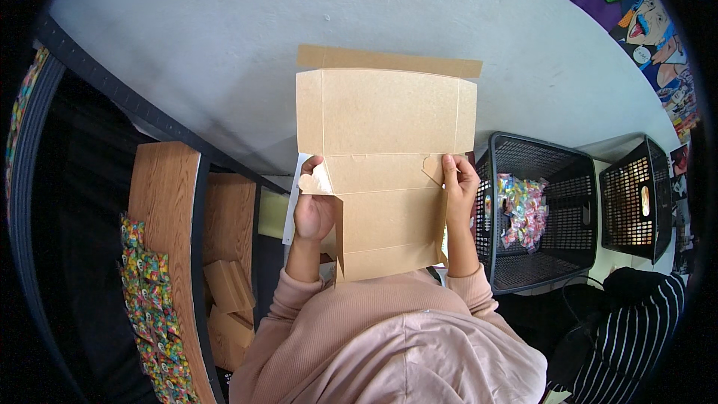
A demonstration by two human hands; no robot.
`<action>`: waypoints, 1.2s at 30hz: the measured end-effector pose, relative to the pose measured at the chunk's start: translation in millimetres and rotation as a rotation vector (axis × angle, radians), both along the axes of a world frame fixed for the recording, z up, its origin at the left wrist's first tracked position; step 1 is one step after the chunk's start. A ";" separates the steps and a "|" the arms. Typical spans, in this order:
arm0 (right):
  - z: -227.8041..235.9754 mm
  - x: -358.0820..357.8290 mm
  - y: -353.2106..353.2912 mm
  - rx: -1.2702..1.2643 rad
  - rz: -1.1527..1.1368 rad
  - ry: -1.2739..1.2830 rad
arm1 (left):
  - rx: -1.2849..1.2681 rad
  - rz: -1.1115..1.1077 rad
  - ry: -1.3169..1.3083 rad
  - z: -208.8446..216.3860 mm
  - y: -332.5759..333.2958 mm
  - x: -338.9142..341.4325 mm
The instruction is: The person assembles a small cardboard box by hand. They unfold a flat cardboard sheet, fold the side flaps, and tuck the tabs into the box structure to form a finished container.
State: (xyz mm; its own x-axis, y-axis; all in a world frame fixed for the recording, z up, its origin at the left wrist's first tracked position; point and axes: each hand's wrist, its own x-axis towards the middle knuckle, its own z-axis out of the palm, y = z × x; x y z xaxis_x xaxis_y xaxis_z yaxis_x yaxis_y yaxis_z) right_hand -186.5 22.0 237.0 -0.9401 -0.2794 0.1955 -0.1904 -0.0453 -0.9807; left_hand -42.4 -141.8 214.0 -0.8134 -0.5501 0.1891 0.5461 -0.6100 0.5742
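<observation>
The carton point(393, 172), partly unfolded, is held at the centre of the view, in front of the torso. With the carton as dial centre, the left hand point(312, 213) is clamped on its edge at 8 o'clock; the right hand point(462, 183), thumb on the near face, is clamped on it between 3 and 4 o'clock. Beyond the right hand stands a black crate point(572, 198) containing wrapped sweets point(523, 213); a second crate point(651, 194) stands at 3 o'clock. Striped cloth point(639, 337) lies at 4 o'clock, colourful packets point(155, 299) at 8 o'clock.
</observation>
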 end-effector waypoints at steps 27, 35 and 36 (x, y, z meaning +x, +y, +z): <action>1.0 1.7 1.1 -0.023 0.107 -0.010 | -0.190 0.104 -0.583 3.9 -0.4 -5.3; 0.1 3.0 2.4 -0.050 0.164 -0.029 | -0.716 0.080 -0.609 -10.3 -24.9 1.2; -1.8 2.5 2.1 -0.053 0.170 -0.036 | -0.698 0.073 -0.594 -10.3 -25.0 1.4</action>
State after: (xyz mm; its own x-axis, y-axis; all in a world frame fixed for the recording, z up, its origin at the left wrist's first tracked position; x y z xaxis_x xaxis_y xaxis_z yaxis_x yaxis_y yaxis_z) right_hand -183.9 24.1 235.2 -0.8869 -0.4248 0.1814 -0.1407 -0.1255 -0.9821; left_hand -41.0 -166.9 203.7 -0.8508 -0.5220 0.0597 0.0673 0.0046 0.9977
